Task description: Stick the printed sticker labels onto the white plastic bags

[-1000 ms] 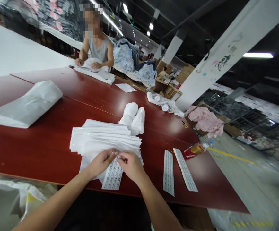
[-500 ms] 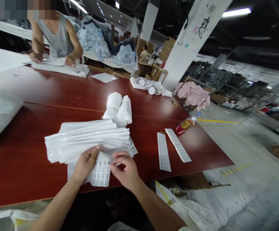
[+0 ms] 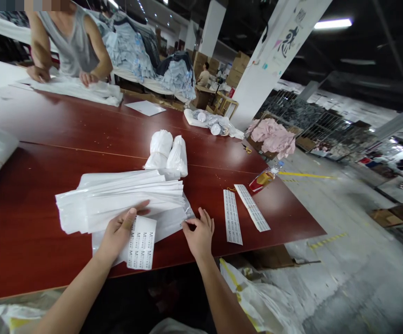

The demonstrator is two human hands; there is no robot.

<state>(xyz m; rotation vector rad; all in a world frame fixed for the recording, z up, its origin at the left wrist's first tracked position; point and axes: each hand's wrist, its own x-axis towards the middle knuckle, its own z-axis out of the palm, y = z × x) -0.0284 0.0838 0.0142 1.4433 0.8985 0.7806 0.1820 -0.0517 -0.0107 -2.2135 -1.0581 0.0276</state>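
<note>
My left hand [image 3: 118, 232] is closed on a white sheet of stickers [image 3: 141, 246] printed with rows of "M" sizes, and its fingers also rest over the front of the bag stack. A fanned stack of white plastic bags [image 3: 118, 197] lies in front of me on the table. From under it a translucent bag [image 3: 169, 222] sticks out to the right. At that bag's right edge, my right hand [image 3: 201, 236] pinches thumb and index finger together, with a small dark-printed sticker just showing at the tips. The other fingers are loosely raised.
Two sticker strips [image 3: 233, 217] [image 3: 252, 207] lie to the right, near a drink bottle [image 3: 265, 178]. Two white rolled bundles [image 3: 159, 148] stand behind the stack. Yellow-handled scissors [image 3: 246, 149] lie by the far edge. A co-worker [image 3: 71, 41] handles white fabric [image 3: 83, 90] across the red-brown table [image 3: 201, 185].
My right hand has moved away from the sticker sheet, rightward to the edge of the translucent bag. My left hand still holds the sheet. The view has shifted slightly.
</note>
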